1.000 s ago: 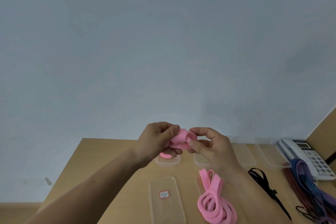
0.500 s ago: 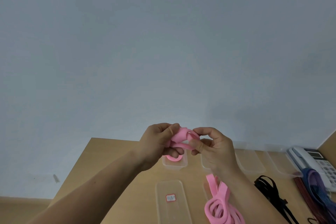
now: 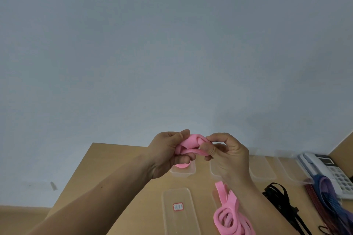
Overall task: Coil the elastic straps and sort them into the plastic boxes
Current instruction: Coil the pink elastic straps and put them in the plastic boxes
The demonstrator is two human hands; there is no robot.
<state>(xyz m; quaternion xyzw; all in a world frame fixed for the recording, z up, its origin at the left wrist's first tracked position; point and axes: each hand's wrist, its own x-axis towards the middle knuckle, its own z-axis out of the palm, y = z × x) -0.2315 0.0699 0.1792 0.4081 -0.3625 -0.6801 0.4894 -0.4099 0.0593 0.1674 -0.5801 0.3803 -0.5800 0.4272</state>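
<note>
Both hands hold a pink elastic strap (image 3: 191, 144) up above the wooden table (image 3: 122, 162). My left hand (image 3: 168, 153) grips the coiled part of it, thumb on top. My right hand (image 3: 227, 153) pinches a loop of the same strap between thumb and forefinger. Under my left hand stands a clear plastic box (image 3: 184, 171) with a pink coil (image 3: 181, 165) in it. Three more clear boxes (image 3: 262, 168) line up to its right. A pile of loose pink straps (image 3: 231, 215) lies below my right wrist.
A clear lid with a red-edged label (image 3: 178, 208) lies at the front of the table. Black straps (image 3: 280, 200) and a bundle of blue, purple and red straps (image 3: 328, 196) lie at the right. A white desk phone (image 3: 328, 170) sits at the far right.
The view has shifted, so the table and boxes sit further right in frame. My fingers have kept working the pink strap, and its loop now lies stretched between both hands.
</note>
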